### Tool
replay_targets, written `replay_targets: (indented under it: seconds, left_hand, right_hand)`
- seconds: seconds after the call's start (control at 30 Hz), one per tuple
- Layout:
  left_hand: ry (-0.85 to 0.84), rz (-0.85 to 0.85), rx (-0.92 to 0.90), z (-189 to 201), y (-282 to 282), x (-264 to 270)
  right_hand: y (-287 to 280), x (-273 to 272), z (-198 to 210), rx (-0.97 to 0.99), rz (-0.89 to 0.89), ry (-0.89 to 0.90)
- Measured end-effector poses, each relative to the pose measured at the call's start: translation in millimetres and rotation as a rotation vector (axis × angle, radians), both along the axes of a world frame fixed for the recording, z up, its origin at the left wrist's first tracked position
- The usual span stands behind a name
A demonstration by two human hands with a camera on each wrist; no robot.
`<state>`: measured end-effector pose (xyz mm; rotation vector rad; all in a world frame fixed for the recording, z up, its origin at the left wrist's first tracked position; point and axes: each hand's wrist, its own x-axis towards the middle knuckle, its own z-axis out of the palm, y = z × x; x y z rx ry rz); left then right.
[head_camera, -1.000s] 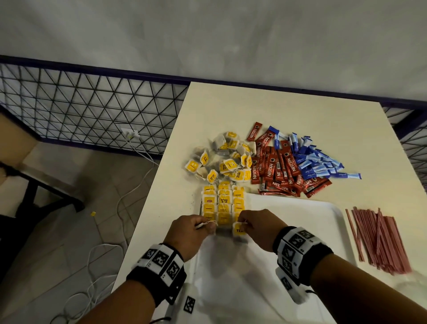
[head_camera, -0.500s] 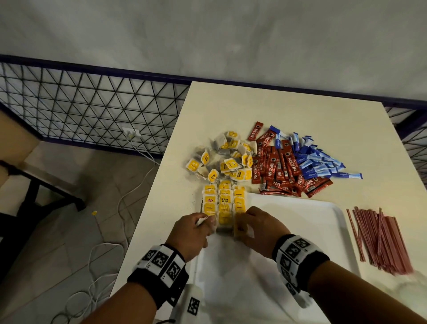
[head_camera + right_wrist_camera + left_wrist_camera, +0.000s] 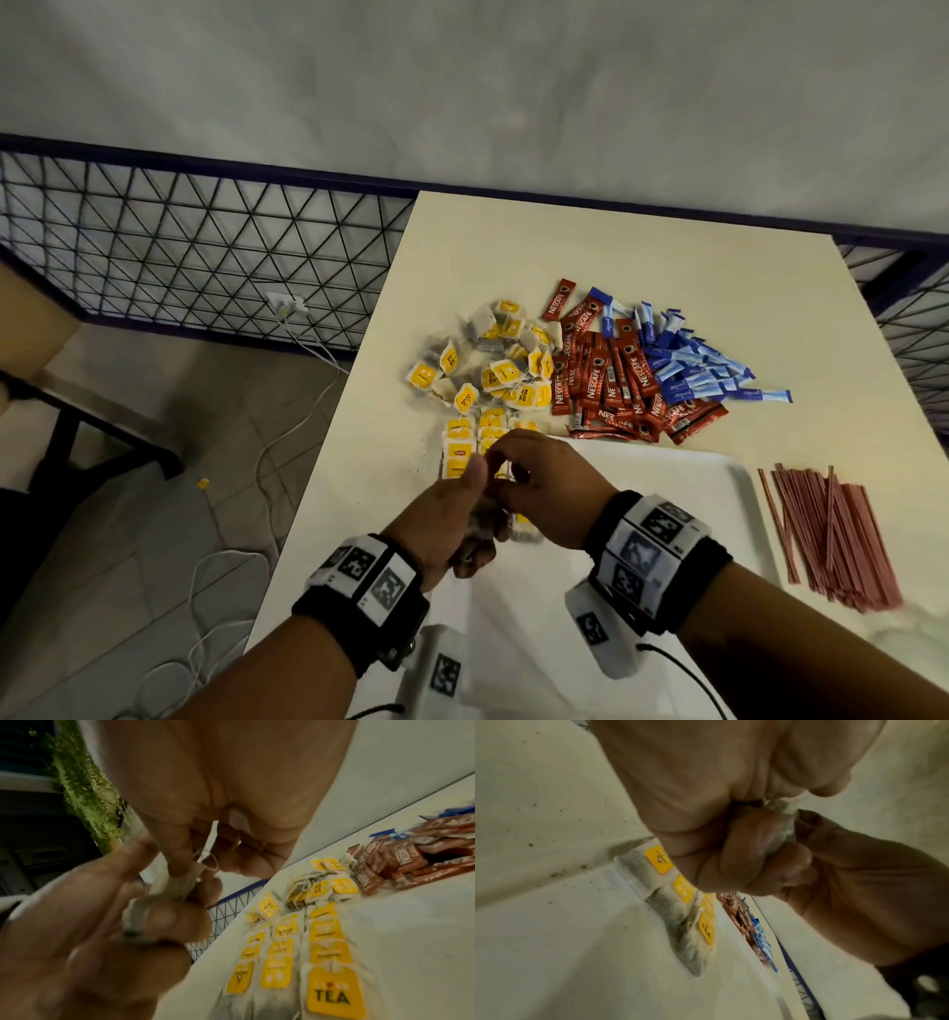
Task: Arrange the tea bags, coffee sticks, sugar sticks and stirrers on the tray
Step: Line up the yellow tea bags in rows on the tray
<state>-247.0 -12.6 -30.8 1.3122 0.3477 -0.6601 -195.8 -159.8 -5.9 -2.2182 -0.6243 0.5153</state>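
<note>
Over the left part of the white tray (image 3: 667, 493), my left hand (image 3: 475, 514) grips a crumpled tea bag (image 3: 480, 524) in curled fingers. The left wrist view shows the same tea bag (image 3: 780, 833) in my fist. My right hand (image 3: 506, 470) pinches the top of the tea bag (image 3: 190, 876) and its string between thumb and finger. Rows of yellow-tagged tea bags (image 3: 457, 455) lie on the tray's far left, and they show as close rows (image 3: 326, 953) in the right wrist view. Loose tea bags (image 3: 493, 360), red coffee sticks (image 3: 611, 380) and blue sugar sticks (image 3: 693, 360) are piled beyond the tray. Red stirrers (image 3: 832, 529) lie to its right.
The cream table (image 3: 616, 246) ends close to the left of the tray, with floor and white cables (image 3: 287, 452) below. A dark mesh fence (image 3: 205, 257) runs behind the table. Dark crumbs (image 3: 559, 874) dot the tray's left rim.
Both hands have lifted from the tray rows and come together. My right hand let go of the tea bag it laid down and now pinches the one in my left hand.
</note>
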Motion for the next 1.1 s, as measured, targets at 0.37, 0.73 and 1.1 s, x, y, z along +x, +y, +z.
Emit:
replay_targets:
  seconds: [0.37, 0.73, 1.1]
  left_hand:
    - [-0.546, -0.181, 0.812, -4, 14, 8]
    - [-0.566, -0.021, 0.991, 4, 5, 1]
    - [-0.318, -0.337, 0.890, -23, 13, 6]
  right_hand:
    - [-5, 9, 17, -0.054, -0.010, 0.017]
    - [0, 5, 11, -0.078, -0.229, -0.173]
    - [-29, -1, -23, -0.316, -0.078, -0.085]
